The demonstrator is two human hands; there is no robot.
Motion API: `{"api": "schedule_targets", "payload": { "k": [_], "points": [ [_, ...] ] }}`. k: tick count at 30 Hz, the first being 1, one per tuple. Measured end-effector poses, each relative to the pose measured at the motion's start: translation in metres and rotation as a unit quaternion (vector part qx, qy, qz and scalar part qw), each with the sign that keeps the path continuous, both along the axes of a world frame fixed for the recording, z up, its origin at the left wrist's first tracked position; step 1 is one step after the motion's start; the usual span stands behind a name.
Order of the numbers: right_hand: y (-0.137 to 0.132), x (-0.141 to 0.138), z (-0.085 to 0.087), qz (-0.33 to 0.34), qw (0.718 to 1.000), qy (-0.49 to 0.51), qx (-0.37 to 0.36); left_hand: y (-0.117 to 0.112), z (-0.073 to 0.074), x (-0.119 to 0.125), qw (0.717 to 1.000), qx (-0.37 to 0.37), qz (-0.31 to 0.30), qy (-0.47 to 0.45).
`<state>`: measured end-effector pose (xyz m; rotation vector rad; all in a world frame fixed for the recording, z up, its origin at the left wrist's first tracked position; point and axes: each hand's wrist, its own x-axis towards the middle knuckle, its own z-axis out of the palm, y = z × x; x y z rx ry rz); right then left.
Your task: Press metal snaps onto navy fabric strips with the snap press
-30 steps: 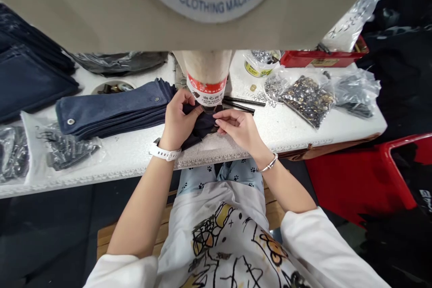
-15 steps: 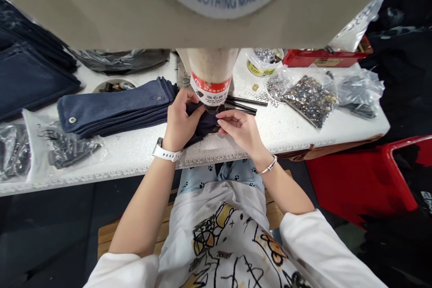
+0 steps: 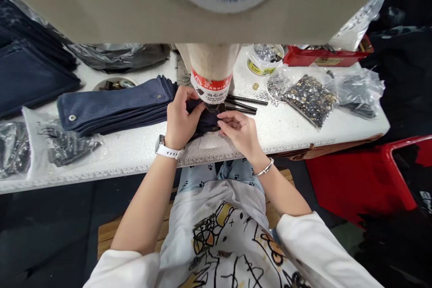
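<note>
A dark navy fabric piece (image 3: 206, 122) lies under the head of the press machine (image 3: 211, 69), which carries a red and white warning label. My left hand (image 3: 184, 117), with a white watch at its wrist, is closed on the fabric's left side, thumb and fingers pinching it. On the other side my right hand (image 3: 239, 130) pinches the fabric's right edge, close beside the machine's tip. Part of the fabric is hidden behind my fingers and the machine head. Left of my left hand lies a stack of navy fabric strips (image 3: 114, 103) with metal snaps on the top one.
Black spring-like rods (image 3: 248, 100) lie behind my right hand. Farther right are a bag of metal fasteners (image 3: 310, 96), a tub of small parts (image 3: 261, 69) and a red tray (image 3: 324, 57). Clear bags (image 3: 69, 144) lie at left. The machine body (image 3: 101, 13) overhangs the table.
Both hands keep nearly the same place on the fabric. My right wrist and forearm have shifted slightly to the left; the view has tilted a little.
</note>
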<state>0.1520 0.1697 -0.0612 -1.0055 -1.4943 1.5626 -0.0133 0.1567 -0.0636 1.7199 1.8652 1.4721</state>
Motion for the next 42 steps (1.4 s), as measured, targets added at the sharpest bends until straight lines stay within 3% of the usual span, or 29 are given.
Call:
{"api": "schedule_targets", "payload": {
  "k": [8,15,20,26,31,37,42],
  "points": [
    [-0.008,-0.004,0.000,-0.039,0.998,-0.026,0.045,-0.003,-0.003,-0.001,0.999,0.006,0.028,0.043],
    [-0.011,-0.007,-0.001,-0.061,0.993,-0.051,0.081,-0.015,0.006,-0.004,0.997,0.002,-0.063,0.045],
    [-0.011,-0.007,0.000,-0.055,0.995,-0.041,0.075,-0.012,0.010,-0.008,0.989,-0.078,-0.126,-0.023],
    [-0.009,-0.006,0.001,-0.037,0.998,-0.034,0.038,-0.008,0.010,-0.007,0.988,-0.083,-0.122,-0.055],
    [-0.009,-0.006,0.003,-0.048,0.996,-0.050,0.058,-0.009,0.005,-0.007,0.993,-0.054,-0.095,-0.051],
    [-0.009,-0.006,0.000,-0.058,0.994,-0.055,0.069,-0.013,0.001,-0.015,0.984,-0.082,-0.149,-0.048],
    [-0.008,-0.005,0.000,-0.058,0.994,-0.067,0.070,-0.009,0.002,-0.017,0.984,-0.060,-0.162,-0.044]
  ]
}}
